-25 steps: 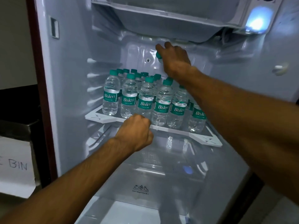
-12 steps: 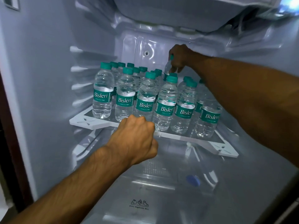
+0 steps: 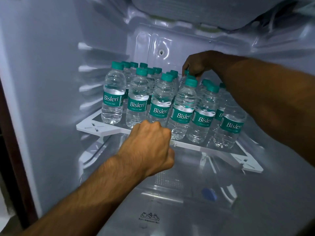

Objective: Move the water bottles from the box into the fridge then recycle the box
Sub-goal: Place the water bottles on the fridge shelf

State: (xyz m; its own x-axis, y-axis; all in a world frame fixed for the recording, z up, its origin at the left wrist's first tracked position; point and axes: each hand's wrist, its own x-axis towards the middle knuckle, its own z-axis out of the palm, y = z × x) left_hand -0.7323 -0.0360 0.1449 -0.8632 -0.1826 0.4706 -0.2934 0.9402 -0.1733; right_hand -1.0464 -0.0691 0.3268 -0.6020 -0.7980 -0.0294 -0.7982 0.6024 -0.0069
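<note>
Bottles (image 3: pixel 162 106), green-capped with green Bisleri labels, stand upright in tight rows on the shelf (image 3: pixel 95 128) inside the fridge (image 3: pixel 51 86), six across the near row and more packed behind. We're reaching in with both arms.

Our right hand (image 3: pixel 197 63) is deep at the far side, right of the middle, with its arm crossing over the right-hand bottles. Its fingers curl down and pinch the cap of the far bottle (image 3: pixel 182 81), which is upright and squeezed in just behind the near rows. Its base is hidden, so we can't tell whether it's touching the shelf.

Our left hand (image 3: pixel 150 143) is balled up at the near edge of the shelf, about the middle, knuckles toward the bottles and thumb tucked low. The fingers are hidden behind the knuckles, so we can't tell whether they're gripping the edge or just resting against it.

Under the shelf there's a clear cover (image 3: pixel 150 217) with a small vegetable mark printed on it, and to the right a round blue blur (image 3: pixel 208 194) shows, too hazy for us to name.
</note>
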